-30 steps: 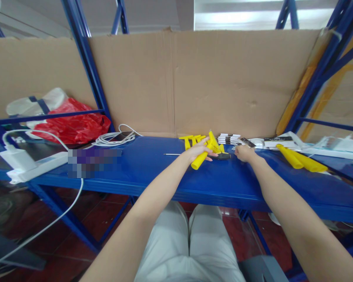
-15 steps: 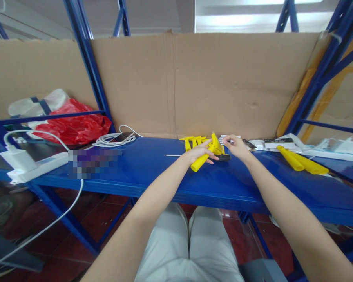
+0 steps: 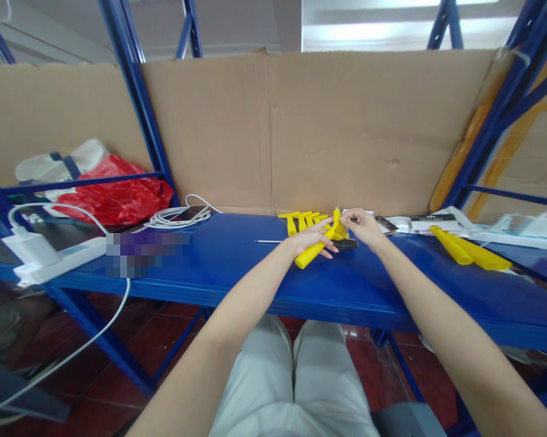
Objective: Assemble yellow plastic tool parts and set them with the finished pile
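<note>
My left hand (image 3: 310, 237) is wrapped round a yellow plastic handle-shaped part (image 3: 310, 252), held just above the blue shelf (image 3: 237, 261). My right hand (image 3: 363, 226) is pinched at the top end of that yellow part, on something too small to make out. A black-handled screwdriver (image 3: 343, 244) with a thin shaft lies on the shelf right under my hands. Several more yellow T-shaped parts (image 3: 300, 220) lie just behind my left hand.
Two long yellow parts (image 3: 468, 254) lie to the right, with white and black packets (image 3: 430, 222) behind them. A coiled white cable (image 3: 175, 213), a red bag (image 3: 113, 195) and a white power strip with charger (image 3: 40, 256) are at the left. Cardboard (image 3: 337, 127) backs the shelf.
My right hand has moved left from the shelf surface up to the top of the yellow part and closed in a pinch there. My left hand has kept hold of the part.
</note>
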Demonstrator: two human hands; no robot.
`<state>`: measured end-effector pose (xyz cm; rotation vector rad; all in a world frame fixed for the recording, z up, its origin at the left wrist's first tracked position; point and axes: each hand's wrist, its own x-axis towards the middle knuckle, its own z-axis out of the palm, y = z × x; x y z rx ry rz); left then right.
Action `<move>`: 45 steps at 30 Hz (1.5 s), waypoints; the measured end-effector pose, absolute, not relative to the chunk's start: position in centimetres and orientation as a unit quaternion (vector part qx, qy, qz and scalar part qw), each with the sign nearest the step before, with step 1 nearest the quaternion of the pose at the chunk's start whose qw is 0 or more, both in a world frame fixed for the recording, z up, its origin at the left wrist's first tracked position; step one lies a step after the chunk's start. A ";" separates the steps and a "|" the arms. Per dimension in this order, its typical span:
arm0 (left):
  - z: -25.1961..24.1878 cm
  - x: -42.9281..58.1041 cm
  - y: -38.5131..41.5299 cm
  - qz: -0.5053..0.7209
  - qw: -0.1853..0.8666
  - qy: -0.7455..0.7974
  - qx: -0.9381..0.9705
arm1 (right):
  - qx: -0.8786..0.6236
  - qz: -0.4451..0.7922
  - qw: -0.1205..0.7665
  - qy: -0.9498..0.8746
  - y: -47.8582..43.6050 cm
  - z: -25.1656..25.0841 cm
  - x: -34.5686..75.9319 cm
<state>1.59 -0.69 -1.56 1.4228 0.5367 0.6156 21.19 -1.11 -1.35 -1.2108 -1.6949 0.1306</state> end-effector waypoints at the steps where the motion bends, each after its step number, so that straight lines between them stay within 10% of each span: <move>1: -1.6 1.6 -0.7 0.275 0.679 0.240 0.638 | -0.501 0.058 0.505 -0.701 -1.2 -1.3 21.1; 45: -0.8 1.9 -1.4 0.336 0.712 0.231 0.572 | -0.508 0.209 0.526 -0.649 -0.7 -2.5 19.9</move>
